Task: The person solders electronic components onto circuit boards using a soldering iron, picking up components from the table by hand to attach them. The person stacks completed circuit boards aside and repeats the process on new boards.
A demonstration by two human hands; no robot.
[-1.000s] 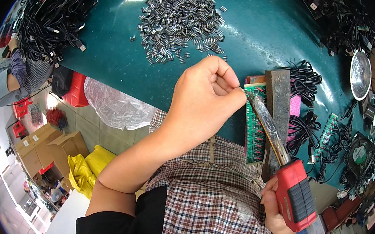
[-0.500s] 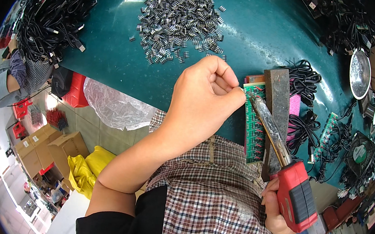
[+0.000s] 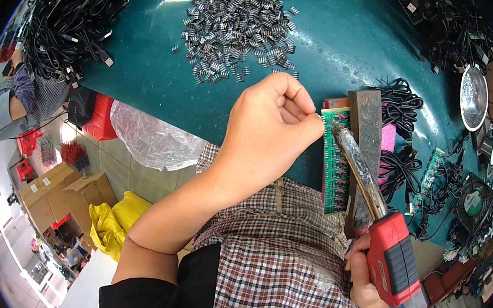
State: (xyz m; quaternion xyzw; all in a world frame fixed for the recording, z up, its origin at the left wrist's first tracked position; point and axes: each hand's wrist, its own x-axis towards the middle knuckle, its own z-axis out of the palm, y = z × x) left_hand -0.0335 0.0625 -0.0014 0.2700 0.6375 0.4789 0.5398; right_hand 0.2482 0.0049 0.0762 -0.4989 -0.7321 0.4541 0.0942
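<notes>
- The green table (image 3: 340,38) carries a heap of small metal parts (image 3: 241,23).
- My left hand (image 3: 269,129) is curled nearly closed, fingertips pinched at the circuit board's (image 3: 333,174) top edge.
- My right hand (image 3: 365,281) grips the red soldering gun (image 3: 388,257), its tip by my left fingertips.

- The left hand (image 3: 273,127), fingers curled, pinches at the top edge of a green circuit board (image 3: 335,174).
- The right hand (image 3: 364,284), at five o'clock, grips a red soldering gun (image 3: 393,266), its tip beside those fingertips.
- A pile of small metal parts (image 3: 241,26) lies at twelve o'clock on the teal table (image 3: 351,51).
</notes>
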